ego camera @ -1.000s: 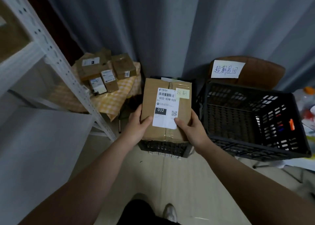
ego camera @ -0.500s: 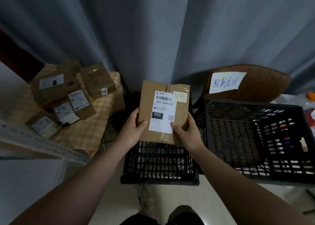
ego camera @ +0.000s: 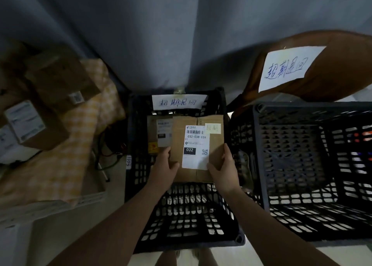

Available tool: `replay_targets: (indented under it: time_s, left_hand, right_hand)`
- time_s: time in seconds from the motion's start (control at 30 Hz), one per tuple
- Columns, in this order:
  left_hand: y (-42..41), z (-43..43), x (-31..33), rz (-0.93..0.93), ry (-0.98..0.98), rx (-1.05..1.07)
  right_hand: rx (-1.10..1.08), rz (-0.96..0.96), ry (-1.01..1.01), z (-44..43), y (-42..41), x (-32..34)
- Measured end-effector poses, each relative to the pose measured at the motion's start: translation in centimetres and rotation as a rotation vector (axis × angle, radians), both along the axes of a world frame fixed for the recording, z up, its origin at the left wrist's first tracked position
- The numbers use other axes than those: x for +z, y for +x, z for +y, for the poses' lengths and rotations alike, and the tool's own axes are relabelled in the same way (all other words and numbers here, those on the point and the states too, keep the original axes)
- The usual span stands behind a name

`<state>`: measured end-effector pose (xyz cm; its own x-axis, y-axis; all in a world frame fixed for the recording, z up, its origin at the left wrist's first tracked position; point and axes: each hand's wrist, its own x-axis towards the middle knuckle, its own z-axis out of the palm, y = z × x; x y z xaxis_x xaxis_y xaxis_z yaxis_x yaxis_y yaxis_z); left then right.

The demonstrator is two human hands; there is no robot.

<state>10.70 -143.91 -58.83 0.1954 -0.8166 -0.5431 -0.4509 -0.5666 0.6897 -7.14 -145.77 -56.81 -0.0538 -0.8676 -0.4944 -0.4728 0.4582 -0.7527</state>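
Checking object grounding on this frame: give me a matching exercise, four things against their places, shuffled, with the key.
Things
1. brown cardboard parcel with white 032 label
2. large white handwritten paper sign
3. yellow checked cloth
4. smaller brown cardboard parcel

Places
A. on the brown chair back
B. lying in the middle black plastic crate, beside the held one
C. under the stacked cardboard boxes, left
D. gripped by left hand and right hand

Pairs: 1-D; 2-A; 3-C; 4-B
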Motion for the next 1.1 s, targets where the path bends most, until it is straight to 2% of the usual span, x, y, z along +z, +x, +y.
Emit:
replay_targets:
  time_s: [0.17, 0.33, 0.47, 0.63, 0.73, 0.87, 1.0, 1.1]
  left_hand:
    - [0.4, -1.6, -4.3, 0.053, 0.035, 0.043]
    - [0.1, -3.9, -7.3, 0.082, -0.034, 0.090]
    - [-0.6, -4.4, -7.3, 0.089, -0.112, 0.124]
    - [-0.2, -1.2, -5.8, 0.074, -0.104, 0.184]
    - [0.6, 0.8, -4.6, 0.082, -0.124, 0.239]
    - [1.3, 4.8, -4.1, 0.017, -0.087, 0.181]
    - [2.0, 7.9, -6.0, -0.001, -0.061, 0.147]
    - [2.4, 8.0, -7.6, -0.119, 0.011, 0.030]
  right_hand:
    - [0.075, 0.085, -0.046, -1.7, 0.9, -3.5]
    - [0.124, 0.222, -0.105, -3.4, 1.6, -6.2]
    - [0.060, 0.246, -0.103, -3.8, 1.9, -6.7]
    - [-0.010, 0.262, 0.010, -1.2, 2.2, -6.5]
    - [-0.051, 0.163, 0.115, 1.2, 2.5, -6.7]
    - [-0.171, -0.037, 0.199, 4.0, 2.9, -7.0]
    - [-0.055, -0.053, 0.202, 3.8, 3.3, -9.3]
    - [0.093, -0.026, 0.207, 2.7, 4.0, -11.6]
